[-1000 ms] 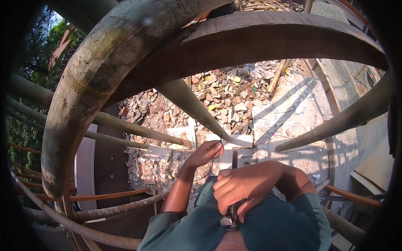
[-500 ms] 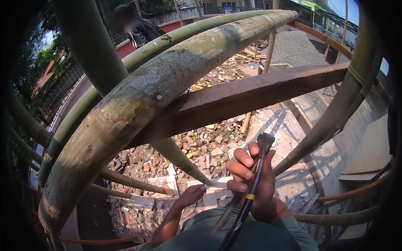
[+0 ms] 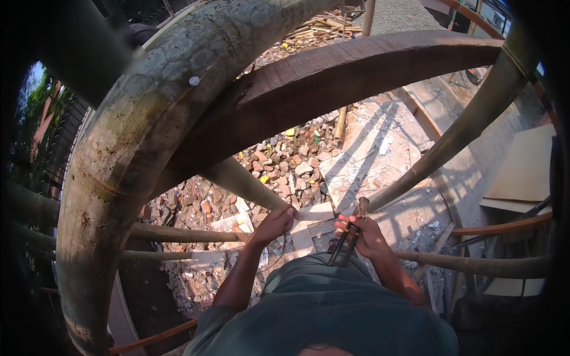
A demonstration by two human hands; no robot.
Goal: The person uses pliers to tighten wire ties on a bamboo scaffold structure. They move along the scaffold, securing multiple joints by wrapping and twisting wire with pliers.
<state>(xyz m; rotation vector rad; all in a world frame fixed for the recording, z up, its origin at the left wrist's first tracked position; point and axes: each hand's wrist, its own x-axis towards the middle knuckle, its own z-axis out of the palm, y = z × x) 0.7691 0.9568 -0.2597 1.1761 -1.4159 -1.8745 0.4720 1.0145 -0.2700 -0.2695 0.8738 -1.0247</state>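
Observation:
My right hand (image 3: 370, 238) is closed around a pair of end-cutting pincers (image 3: 361, 207), whose jaws point up and away while dark handles run down toward my shirt. Fingers curled and pressed together, my left hand (image 3: 276, 225) appears beside the lower end of a slanting bamboo pole (image 3: 242, 183); whether it touches the pole or pinches something thin, I cannot tell. Above both hands, a dark wooden beam (image 3: 332, 80) crosses the view. It meets a thick bamboo pole (image 3: 133, 136) on the left, which has a round nail head (image 3: 194, 80) in it.
Broken brick rubble (image 3: 291, 160) covers the ground below. Another bamboo pole (image 3: 457, 139) slants down on the right, with pale boards (image 3: 522, 169) beyond it. A lower bamboo pole (image 3: 475, 264) runs across at right, and a stack of wood strips (image 3: 323, 26) lies far off.
The view has tilted downward. My right hand with the pincers has lowered and moved farther from the camera. My left hand now appears higher, near the slanting pole's lower end.

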